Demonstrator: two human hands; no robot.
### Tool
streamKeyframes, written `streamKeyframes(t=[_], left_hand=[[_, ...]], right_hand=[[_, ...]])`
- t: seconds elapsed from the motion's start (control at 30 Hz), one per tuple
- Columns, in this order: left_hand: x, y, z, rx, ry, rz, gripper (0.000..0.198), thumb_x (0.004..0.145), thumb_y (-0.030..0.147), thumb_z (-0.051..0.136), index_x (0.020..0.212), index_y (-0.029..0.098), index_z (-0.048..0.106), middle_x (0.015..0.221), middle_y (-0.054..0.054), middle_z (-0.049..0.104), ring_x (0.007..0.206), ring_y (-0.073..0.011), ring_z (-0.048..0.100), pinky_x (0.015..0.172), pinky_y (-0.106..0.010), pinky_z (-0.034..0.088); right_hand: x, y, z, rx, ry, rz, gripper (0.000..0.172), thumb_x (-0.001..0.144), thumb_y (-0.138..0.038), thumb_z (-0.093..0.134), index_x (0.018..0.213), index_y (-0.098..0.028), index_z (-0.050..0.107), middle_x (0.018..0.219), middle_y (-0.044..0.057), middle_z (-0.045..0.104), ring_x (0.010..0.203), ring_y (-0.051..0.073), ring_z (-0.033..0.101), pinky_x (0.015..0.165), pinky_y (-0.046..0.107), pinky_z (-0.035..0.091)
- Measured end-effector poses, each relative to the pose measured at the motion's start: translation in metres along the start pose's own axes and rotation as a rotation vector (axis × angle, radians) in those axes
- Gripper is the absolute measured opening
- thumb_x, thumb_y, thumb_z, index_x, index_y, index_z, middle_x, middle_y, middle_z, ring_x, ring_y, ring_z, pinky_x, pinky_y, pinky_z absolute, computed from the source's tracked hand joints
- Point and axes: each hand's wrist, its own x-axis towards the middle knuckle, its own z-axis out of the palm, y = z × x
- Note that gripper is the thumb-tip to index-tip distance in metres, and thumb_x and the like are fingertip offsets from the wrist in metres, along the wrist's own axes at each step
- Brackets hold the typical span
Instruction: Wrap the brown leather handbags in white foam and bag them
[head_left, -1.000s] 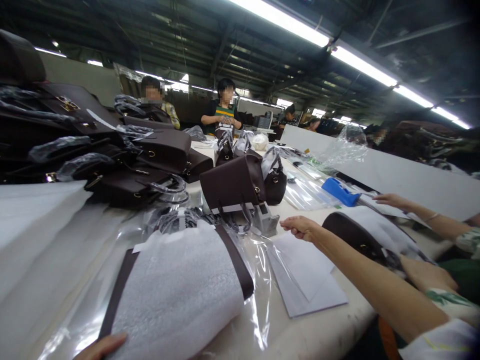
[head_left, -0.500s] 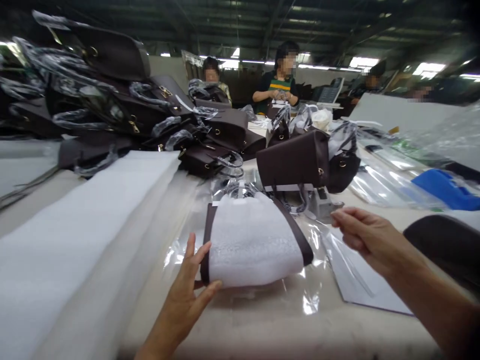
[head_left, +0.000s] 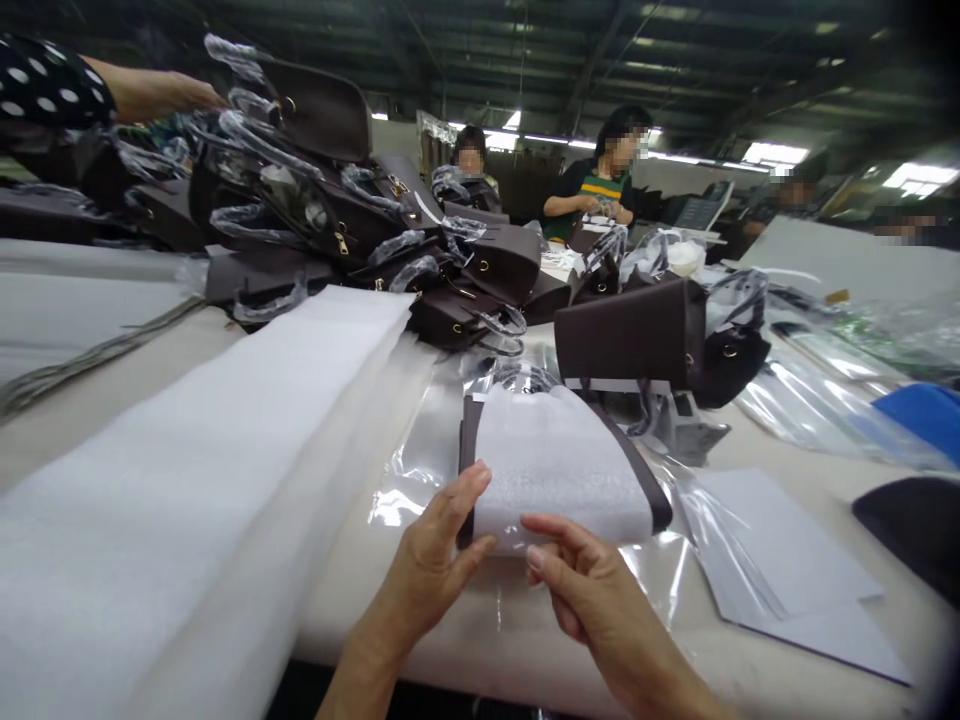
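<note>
A dark brown handbag (head_left: 658, 500) lies on a clear plastic sheet (head_left: 405, 490) in front of me. White foam wrap (head_left: 559, 460) covers its middle, and its handles at the far end are in clear film. My left hand (head_left: 442, 535) is at the bag's near left corner, thumb and fingers apart, steadying the edge. Close to the middle of the near edge is my right hand (head_left: 581, 575), its index finger stretched over the foam and the thumb just below, tips apart. The other right fingers are curled. Any small clear piece at these fingertips cannot be made out.
Long white foam sheets (head_left: 172, 450) cover the left side. Brown handbags (head_left: 315, 110) are heaped behind. Another handbag (head_left: 626, 330) stands beyond mine, beside a grey tape dispenser (head_left: 686, 430). White boards (head_left: 787, 560) lie right. A co-worker's hand (head_left: 169, 92) reaches in at upper left; others work behind.
My right hand has moved left from beside the grey dispenser to the bag's near edge, its pinch loosened. My left hand stays at the corner. A polka-dot sleeve has appeared; the view has shifted left.
</note>
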Motion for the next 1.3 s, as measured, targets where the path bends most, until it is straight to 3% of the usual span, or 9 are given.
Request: streamKeyframes(t=[0.2, 0.3, 0.4, 0.47, 0.53, 0.63, 0.83, 1.13, 1.3], left_hand=[[-0.001, -0.001, 0.000, -0.027, 0.007, 0.000, 0.062, 0.085, 0.017, 0.051, 0.137, 0.033, 0.020, 0.140, -0.005, 0.037, 0.126, -0.0192, 0.037, 0.101, -0.040, 0.041], [-0.001, -0.001, 0.000, -0.031, -0.001, 0.000, 0.063, 0.085, 0.017, 0.051, 0.137, 0.033, 0.020, 0.139, -0.004, 0.037, 0.126, -0.0183, 0.038, 0.100, -0.037, 0.042], [0.000, 0.000, 0.000, -0.030, -0.004, -0.009, 0.063, 0.084, 0.017, 0.052, 0.136, 0.033, 0.020, 0.139, -0.004, 0.038, 0.124, -0.0185, 0.040, 0.100, -0.037, 0.042], [0.000, 0.001, -0.001, -0.032, -0.002, -0.011, 0.063, 0.084, 0.019, 0.053, 0.136, 0.033, 0.021, 0.139, -0.004, 0.038, 0.124, -0.0188, 0.040, 0.099, -0.037, 0.042], [0.000, 0.001, -0.001, -0.036, -0.005, -0.012, 0.063, 0.084, 0.019, 0.052, 0.136, 0.033, 0.021, 0.139, -0.004, 0.037, 0.125, -0.0189, 0.039, 0.100, -0.037, 0.042], [0.000, 0.001, -0.002, -0.032, -0.006, -0.014, 0.063, 0.084, 0.017, 0.052, 0.137, 0.032, 0.020, 0.140, -0.004, 0.036, 0.125, -0.0185, 0.038, 0.102, -0.038, 0.040], [0.000, 0.003, -0.003, -0.021, 0.016, 0.014, 0.065, 0.082, 0.013, 0.054, 0.136, 0.031, 0.022, 0.140, -0.003, 0.037, 0.126, -0.0175, 0.038, 0.103, -0.038, 0.039], [0.000, 0.001, -0.002, -0.045, 0.029, 0.076, 0.062, 0.082, 0.010, 0.052, 0.135, 0.029, 0.027, 0.141, -0.005, 0.035, 0.129, -0.0164, 0.034, 0.107, -0.036, 0.034], [-0.002, -0.001, 0.000, -0.031, 0.011, 0.125, 0.054, 0.085, 0.009, 0.048, 0.132, 0.031, 0.034, 0.144, -0.005, 0.029, 0.128, -0.0156, 0.036, 0.103, -0.033, 0.038]], right_hand=[[-0.007, 0.021, 0.007, 0.068, 0.200, -0.135, 0.042, 0.066, -0.042, 0.072, 0.102, -0.024, 0.062, 0.069, -0.002, 0.060, 0.033, 0.001, 0.036, 0.030, 0.016, 0.025], [-0.014, 0.019, 0.011, -0.013, 0.287, -0.287, 0.035, 0.066, -0.036, 0.073, 0.098, -0.027, 0.065, 0.069, -0.002, 0.061, 0.035, 0.003, 0.040, 0.030, 0.017, 0.033], [-0.015, 0.011, 0.016, -0.040, 0.282, -0.380, 0.030, 0.066, -0.032, 0.074, 0.095, -0.030, 0.066, 0.067, -0.003, 0.061, 0.036, 0.003, 0.042, 0.030, 0.016, 0.034], [-0.011, 0.006, 0.017, -0.019, 0.246, -0.376, 0.030, 0.066, -0.031, 0.075, 0.095, -0.030, 0.066, 0.067, -0.004, 0.061, 0.043, 0.005, 0.048, 0.038, 0.016, 0.040], [-0.005, 0.003, 0.018, 0.035, 0.197, -0.347, 0.031, 0.067, -0.031, 0.075, 0.096, -0.031, 0.066, 0.070, -0.004, 0.062, 0.058, 0.007, 0.056, 0.055, 0.017, 0.048], [0.000, 0.001, 0.015, 0.172, 0.126, -0.290, 0.031, 0.069, -0.032, 0.073, 0.100, -0.030, 0.065, 0.073, -0.003, 0.061, 0.072, 0.008, 0.059, 0.075, 0.020, 0.048], [-0.002, 0.003, 0.013, 0.379, 0.056, -0.171, 0.033, 0.067, -0.032, 0.074, 0.098, -0.028, 0.065, 0.069, -0.004, 0.056, 0.065, 0.007, 0.057, 0.068, 0.018, 0.048], [0.004, -0.008, 0.014, 0.317, 0.092, -0.213, 0.036, 0.067, -0.028, 0.075, 0.100, -0.026, 0.064, 0.074, -0.004, 0.058, 0.056, 0.005, 0.054, 0.058, 0.016, 0.045], [0.010, -0.007, 0.014, 0.297, 0.140, -0.199, 0.039, 0.066, -0.028, 0.076, 0.102, -0.026, 0.062, 0.073, -0.005, 0.057, 0.055, 0.004, 0.054, 0.057, 0.015, 0.045]])
